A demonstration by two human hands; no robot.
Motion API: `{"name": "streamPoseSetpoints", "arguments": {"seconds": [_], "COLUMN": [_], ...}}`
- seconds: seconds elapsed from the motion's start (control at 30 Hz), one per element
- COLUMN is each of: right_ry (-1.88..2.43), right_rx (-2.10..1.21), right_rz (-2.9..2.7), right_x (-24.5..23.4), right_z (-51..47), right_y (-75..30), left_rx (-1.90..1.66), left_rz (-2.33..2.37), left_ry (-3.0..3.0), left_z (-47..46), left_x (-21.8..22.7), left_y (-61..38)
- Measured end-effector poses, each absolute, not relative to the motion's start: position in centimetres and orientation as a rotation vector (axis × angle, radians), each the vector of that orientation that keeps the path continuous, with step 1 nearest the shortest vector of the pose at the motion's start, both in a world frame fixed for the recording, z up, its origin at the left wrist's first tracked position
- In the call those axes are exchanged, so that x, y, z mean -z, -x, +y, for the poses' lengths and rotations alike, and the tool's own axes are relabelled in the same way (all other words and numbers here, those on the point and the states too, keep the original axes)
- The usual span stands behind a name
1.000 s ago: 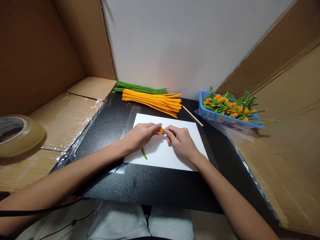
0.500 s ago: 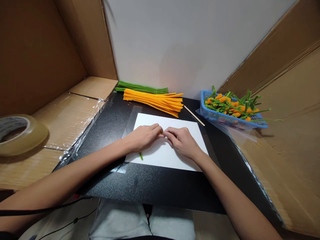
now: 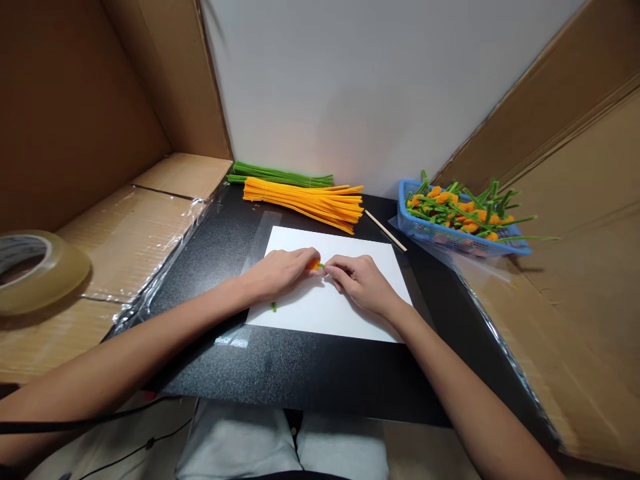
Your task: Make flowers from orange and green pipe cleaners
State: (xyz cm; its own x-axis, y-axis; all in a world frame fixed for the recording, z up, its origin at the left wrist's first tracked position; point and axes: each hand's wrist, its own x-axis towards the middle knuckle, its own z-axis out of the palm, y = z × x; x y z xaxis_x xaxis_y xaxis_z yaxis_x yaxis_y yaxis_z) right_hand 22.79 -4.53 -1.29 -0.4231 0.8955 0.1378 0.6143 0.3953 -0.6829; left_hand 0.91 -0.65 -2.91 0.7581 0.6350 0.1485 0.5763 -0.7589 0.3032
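Note:
Between my hands is a green pipe cleaner (image 3: 273, 307) with a small orange pipe-cleaner coil (image 3: 313, 265) at its upper end. My left hand (image 3: 283, 272) grips the coil and stem, hiding most of the stem. My right hand (image 3: 360, 283) pinches the green end (image 3: 321, 265) beside the coil. Both hands rest over a white paper sheet (image 3: 320, 313), on a black table top (image 3: 300, 373). Only the stem's lower tip shows below my left hand.
Beyond the paper lie a bundle of orange pipe cleaners (image 3: 305, 203) and a bundle of green ones (image 3: 280, 176). A wooden stick (image 3: 385, 231) lies to their right. A blue plastic basket (image 3: 430, 237) holds finished orange-and-green pieces. A clear tape roll (image 3: 35, 273) sits on cardboard at left.
The stem's lower tip has swung left and now shows shorter below my left hand. The orange coil shows more than half a second ago, and my hands stay close together.

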Motion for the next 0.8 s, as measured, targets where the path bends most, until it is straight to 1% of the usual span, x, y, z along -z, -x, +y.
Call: {"name": "streamPoseSetpoints", "arguments": {"seconds": [0.23, 0.43, 0.6, 0.8], "right_ry": [1.235, 1.190, 1.186, 1.251], "right_rx": [-0.807, -0.683, -0.686, -0.719], "right_rz": [-2.216, -2.309, -2.341, -2.316], "right_x": [0.9, 0.3, 0.0, -0.6], "right_z": [-4.9, -4.7, -4.6, -4.2], "right_y": [-22.3, -22.9, -23.2, -24.3], "left_rx": [-0.372, -0.477, -0.451, -0.499], "left_rz": [0.887, 0.765, 0.741, 0.871], "left_ry": [-2.867, -2.781, -2.710, -2.736], "left_z": [-0.8, -0.5, -0.3, 0.7], "left_x": [2.8, 2.5, 2.1, 2.2], "left_y": [-1.0, -0.7, -0.7, 0.3]}}
